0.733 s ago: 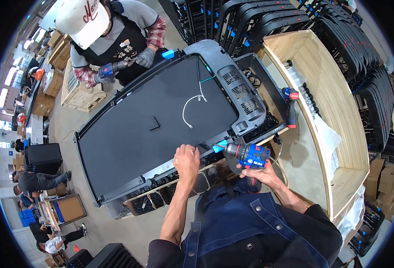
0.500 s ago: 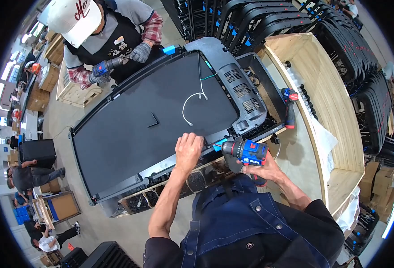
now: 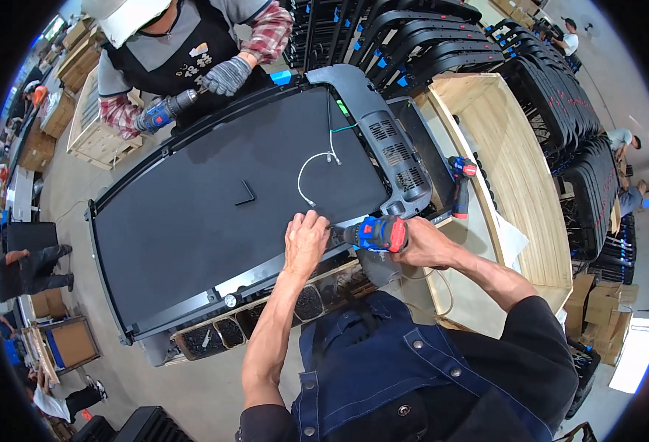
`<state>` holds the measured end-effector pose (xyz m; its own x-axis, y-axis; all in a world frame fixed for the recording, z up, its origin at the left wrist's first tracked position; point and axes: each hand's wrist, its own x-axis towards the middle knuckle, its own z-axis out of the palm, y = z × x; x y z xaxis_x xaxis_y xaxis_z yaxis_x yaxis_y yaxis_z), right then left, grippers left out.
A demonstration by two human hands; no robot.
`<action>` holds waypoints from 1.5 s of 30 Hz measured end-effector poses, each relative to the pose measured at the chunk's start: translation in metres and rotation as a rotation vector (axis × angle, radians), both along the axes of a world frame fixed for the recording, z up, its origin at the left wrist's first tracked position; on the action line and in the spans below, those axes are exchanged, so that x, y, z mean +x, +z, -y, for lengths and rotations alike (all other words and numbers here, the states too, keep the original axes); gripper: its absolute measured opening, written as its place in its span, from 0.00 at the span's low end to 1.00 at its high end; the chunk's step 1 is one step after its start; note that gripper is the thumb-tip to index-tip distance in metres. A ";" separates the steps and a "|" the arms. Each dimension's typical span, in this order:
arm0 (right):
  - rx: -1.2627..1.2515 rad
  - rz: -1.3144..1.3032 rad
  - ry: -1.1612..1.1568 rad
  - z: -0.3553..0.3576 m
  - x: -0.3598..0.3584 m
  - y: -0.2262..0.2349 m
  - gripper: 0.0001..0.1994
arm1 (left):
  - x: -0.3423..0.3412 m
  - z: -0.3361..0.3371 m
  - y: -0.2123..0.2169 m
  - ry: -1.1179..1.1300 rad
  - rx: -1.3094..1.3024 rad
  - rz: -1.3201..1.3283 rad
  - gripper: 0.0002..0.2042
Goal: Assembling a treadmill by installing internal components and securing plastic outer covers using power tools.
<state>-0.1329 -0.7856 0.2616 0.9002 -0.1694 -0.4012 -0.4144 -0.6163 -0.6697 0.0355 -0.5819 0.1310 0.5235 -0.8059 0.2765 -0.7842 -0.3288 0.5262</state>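
My right hand [image 3: 425, 243] grips a blue, black and red cordless drill [image 3: 374, 234] by its handle, which the hand mostly hides. The drill lies nearly level, its chuck pointing left at the near side rail of a treadmill [image 3: 192, 214]. My left hand [image 3: 306, 241] is at that rail, fingers curled together right by the drill's tip. Whatever those fingers pinch is hidden. On the black treadmill belt lie an L-shaped hex key [image 3: 246, 194] and a white cable [image 3: 304, 177]. A grey vented motor cover [image 3: 391, 144] spans the treadmill's right end.
Across the treadmill a gloved co-worker holds another drill [image 3: 166, 110]. A second small power tool [image 3: 461, 186] rests on the edge by a wooden crate [image 3: 534, 199]. Parts bins [image 3: 229, 331] line the near side. Black frames [image 3: 420, 44] are stacked behind.
The drill has swung so its back end faces me more, and its tip has come up to my left fingers. The co-worker's gloved hand and drill have shifted slightly.
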 end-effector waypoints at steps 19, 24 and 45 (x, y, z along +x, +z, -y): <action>-0.227 -0.204 0.261 0.002 0.046 0.000 0.13 | 0.002 0.002 -0.008 0.017 -0.012 0.000 0.08; -0.375 -0.187 0.355 -0.019 0.076 0.026 0.14 | 0.005 0.000 -0.009 -0.004 -0.008 -0.009 0.12; -0.181 -0.074 0.361 -0.008 0.010 0.053 0.25 | -0.141 -0.137 -0.157 0.422 0.448 -0.478 0.16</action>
